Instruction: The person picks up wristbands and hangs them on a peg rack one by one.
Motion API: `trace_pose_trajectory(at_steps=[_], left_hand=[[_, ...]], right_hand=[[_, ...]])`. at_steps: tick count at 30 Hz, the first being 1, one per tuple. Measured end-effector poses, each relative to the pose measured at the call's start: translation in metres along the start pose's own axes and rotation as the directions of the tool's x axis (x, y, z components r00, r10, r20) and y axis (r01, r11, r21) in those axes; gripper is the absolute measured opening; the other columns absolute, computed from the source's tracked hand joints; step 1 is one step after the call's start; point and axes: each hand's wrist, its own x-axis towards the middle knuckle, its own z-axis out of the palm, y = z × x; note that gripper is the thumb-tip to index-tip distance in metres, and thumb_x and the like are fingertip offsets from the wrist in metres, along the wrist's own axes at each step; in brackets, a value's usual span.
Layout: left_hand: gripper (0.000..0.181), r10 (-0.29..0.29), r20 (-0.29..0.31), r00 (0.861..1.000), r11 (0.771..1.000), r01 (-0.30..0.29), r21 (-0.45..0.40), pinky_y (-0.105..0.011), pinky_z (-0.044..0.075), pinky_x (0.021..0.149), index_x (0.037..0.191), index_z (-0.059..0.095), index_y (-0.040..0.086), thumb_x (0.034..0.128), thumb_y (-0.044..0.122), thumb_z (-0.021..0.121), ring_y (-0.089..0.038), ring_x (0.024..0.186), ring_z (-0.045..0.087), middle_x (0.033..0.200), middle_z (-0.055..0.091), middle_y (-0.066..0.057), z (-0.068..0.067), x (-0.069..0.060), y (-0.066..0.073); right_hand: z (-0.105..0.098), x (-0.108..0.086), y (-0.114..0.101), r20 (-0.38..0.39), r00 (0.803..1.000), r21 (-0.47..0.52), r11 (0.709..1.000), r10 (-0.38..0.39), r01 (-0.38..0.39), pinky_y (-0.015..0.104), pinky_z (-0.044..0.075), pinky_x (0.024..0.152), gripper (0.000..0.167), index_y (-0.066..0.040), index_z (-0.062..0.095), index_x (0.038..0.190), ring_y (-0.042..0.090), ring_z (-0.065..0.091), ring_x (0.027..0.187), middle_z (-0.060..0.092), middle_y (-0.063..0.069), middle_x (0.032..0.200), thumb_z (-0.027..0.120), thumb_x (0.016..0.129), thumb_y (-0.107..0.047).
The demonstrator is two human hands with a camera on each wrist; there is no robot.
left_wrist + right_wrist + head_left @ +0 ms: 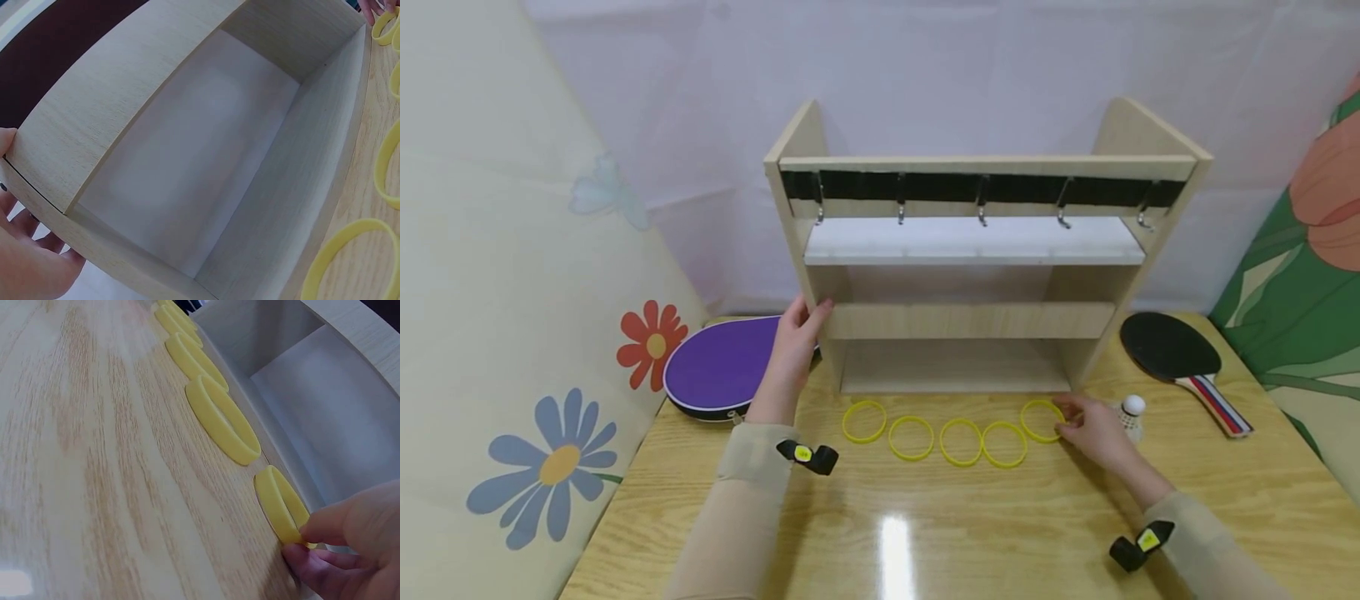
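A wooden shelf unit (970,322) stands upright at the back of the table. My left hand (793,346) grips its left side panel, thumb on the front face and fingers behind, as the left wrist view shows. Low at the right front of the unit, my right hand (1099,431) pinches the edge of the rightmost yellow wristband (273,505) between thumb and fingers. That band still touches the table. Several more yellow wristbands (212,419) lie flat in a row to its left. Metal hooks (982,219) hang along the black strip on the unit's upper rail.
A purple paddle-shaped case (722,367) lies left of the unit, behind my left forearm. On the right are a black table tennis bat (1172,346) and a shuttlecock (1132,410), the latter just beyond my right hand. Patterned cloth borders the table (970,542).
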Motion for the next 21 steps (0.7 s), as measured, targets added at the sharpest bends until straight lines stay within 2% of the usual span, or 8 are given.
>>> trace_pose_trajectory(at_steps=[13,21], left_hand=[[0.050,0.001,0.014,1.000,1.000,-0.001,0.002,-0.035,0.042,0.101,0.151,0.040,0.015,0.1033,0.024,0.051,-0.012,0.111,0.053,0.136,0.051,-0.010,0.0000,-0.0002,-0.0023],[0.048,0.007,-0.001,1.000,1.000,-0.007,0.011,-0.033,0.043,0.098,0.149,0.042,0.014,0.1033,0.024,0.050,-0.012,0.109,0.054,0.132,0.052,-0.009,0.0000,-0.0002,-0.0018]], right_hand=[[0.0006,-0.0015,-0.0019,-0.005,0.998,0.044,0.997,0.064,-0.064,0.022,0.050,0.055,0.039,0.009,0.063,0.120,0.021,0.065,0.076,0.068,0.022,0.095,0.070,0.082,0.003],[-0.0025,-0.0004,-0.0046,-0.037,0.997,0.068,0.995,0.069,-0.067,0.022,0.049,0.052,0.036,0.007,0.065,0.118,0.016,0.064,0.073,0.068,0.021,0.092,0.069,0.082,0.005]])
